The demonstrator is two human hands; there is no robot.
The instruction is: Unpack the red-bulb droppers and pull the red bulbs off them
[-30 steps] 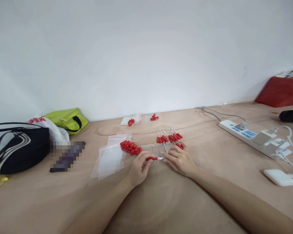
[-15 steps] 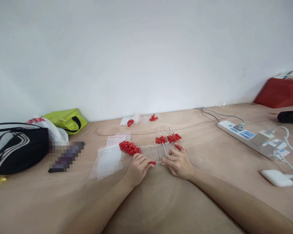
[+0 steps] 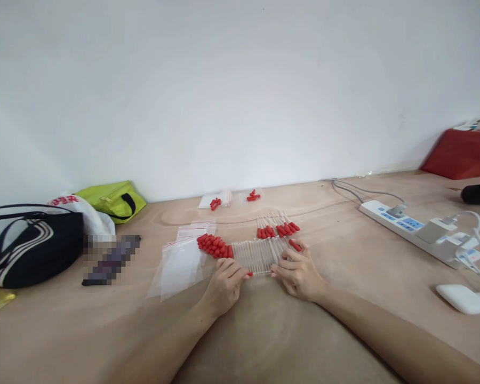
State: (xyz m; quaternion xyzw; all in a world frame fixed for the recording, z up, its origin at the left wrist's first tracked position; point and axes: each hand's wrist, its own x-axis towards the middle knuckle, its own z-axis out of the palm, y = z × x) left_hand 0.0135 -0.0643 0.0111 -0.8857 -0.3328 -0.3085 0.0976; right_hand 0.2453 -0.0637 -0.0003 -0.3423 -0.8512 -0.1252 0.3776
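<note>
Clear thin tubes [image 3: 254, 253] lie side by side in a row between my hands. My left hand [image 3: 226, 282] is closed in a pinch at the row's near left corner, on a small red rubber bulb [image 3: 250, 274]. From this bulb a clear tube seems to run across to my right hand [image 3: 298, 273], whose fingers are closed at its other end. Another red bulb [image 3: 295, 245] shows by the right fingers; whether they hold it, I cannot tell. A pile of loose red bulbs [image 3: 213, 245] is beyond my left hand. Behind the row lie droppers [image 3: 287, 229], tubes fitted with red bulbs.
Clear zip bags [image 3: 180, 266] lie left of the pile. Two small bags with red bulbs [image 3: 215, 204] are near the wall. A power strip [image 3: 408, 226] with cables and a white charger [image 3: 462, 298] sit right. At left are a black bag [image 3: 36, 250] and a lime-green bag [image 3: 112, 200].
Both hands have come slightly towards me and a little further apart. Less of the red bulb shows at my left fingertips. The whole view has shifted slightly.
</note>
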